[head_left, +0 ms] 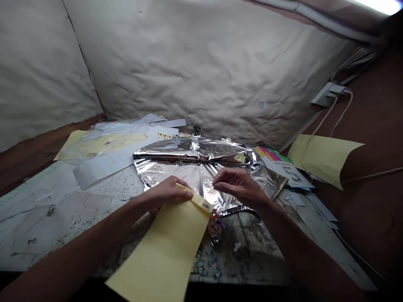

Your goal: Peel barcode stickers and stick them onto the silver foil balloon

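Observation:
My left hand (165, 193) is closed on the top edge of a long pale yellow paper sheet (166, 251) that hangs down toward me over the table edge. A small sticker sits at the sheet's upper right corner. My right hand (237, 184) hovers just right of it with fingertips pinched together; whatever they hold is too small to make out. Both hands are over a flat, crinkled silver foil balloon (195, 161) lying on the worn table (63, 209).
Yellow and white sheets (103, 147) lie at the back left. A coloured card pack (280, 165) and another yellow sheet (321, 157) lie to the right. White cables (327, 113) run to a wall socket. A padded wall rises behind.

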`<state>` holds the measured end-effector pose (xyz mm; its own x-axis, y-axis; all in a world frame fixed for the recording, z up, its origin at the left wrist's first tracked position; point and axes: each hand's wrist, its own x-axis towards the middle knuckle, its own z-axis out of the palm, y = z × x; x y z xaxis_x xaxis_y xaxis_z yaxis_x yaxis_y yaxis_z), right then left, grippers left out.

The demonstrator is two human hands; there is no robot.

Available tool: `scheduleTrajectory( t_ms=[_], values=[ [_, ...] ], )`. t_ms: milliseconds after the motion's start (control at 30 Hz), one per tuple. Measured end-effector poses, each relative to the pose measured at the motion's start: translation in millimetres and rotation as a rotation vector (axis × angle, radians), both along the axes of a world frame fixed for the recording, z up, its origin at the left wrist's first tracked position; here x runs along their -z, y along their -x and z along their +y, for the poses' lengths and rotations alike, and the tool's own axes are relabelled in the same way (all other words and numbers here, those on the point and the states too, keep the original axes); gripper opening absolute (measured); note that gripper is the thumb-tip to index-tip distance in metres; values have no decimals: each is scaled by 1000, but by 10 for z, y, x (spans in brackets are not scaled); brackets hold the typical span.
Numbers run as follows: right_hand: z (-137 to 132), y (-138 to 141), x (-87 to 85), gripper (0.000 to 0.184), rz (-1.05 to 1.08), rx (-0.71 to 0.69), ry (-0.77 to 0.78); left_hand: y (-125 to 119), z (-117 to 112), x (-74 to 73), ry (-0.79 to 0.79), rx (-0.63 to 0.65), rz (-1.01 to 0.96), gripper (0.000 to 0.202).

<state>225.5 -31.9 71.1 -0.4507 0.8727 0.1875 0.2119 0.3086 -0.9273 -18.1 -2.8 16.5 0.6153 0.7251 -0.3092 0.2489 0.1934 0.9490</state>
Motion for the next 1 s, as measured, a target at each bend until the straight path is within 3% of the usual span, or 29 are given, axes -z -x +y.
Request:
scheduleTrajectory(
  t_ms=[100,167,300,567,633,767,833,933,1000],
  values=[
    [72,-118,125,22,-107,-91,247,3,-70,-97,-157,386,83,39],
    [119,-173,246,24,-214,-150,361,-21,-120,-124,-290,518,119,50],
    [179,-206,407,21,-365,-205,351,-67,-168,-69,-336,582,203,71],
    [183,-187,483,21,-369,-195,463,-73,-179,-12,-360,580,278,75],
    [154,-163,483,18,-428,-183,393,-72,-185,-18,-363,578,276,74],
    [68,-98,471,10,-643,-102,77,-69,-192,-19,-350,568,278,80],
    [46,-97,476,20,-748,-9,-65,-69,-193,-9,-354,569,270,87],
    [51,-179,480,33,-844,138,-124,-70,-197,9,-370,585,275,91],
    [42,-277,460,25,-840,162,-148,-70,-200,13,-374,584,290,92]
  ],
)
